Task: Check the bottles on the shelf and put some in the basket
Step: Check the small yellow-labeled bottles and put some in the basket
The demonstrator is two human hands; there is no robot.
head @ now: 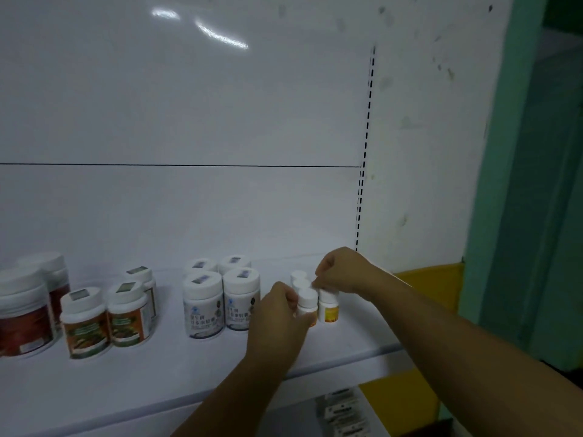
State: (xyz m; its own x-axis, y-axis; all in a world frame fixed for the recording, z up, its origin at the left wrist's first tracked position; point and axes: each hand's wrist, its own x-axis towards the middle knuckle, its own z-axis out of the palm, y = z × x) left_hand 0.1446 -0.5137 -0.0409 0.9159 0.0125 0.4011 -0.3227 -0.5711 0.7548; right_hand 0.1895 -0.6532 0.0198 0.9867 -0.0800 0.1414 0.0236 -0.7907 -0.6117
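The left hand (280, 307) grips a little white-capped bottle (307, 303) standing straight up on the shelf (157, 380), while the right hand (342, 272) bunches its fingers (319, 279) just above the yellow-label bottle (328, 313) beside it, and I cannot tell if it holds the cap.

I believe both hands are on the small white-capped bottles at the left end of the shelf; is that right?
No: the head view shows the left hand and right hand on the small white-capped bottles at the right end of the shelf, not the left.
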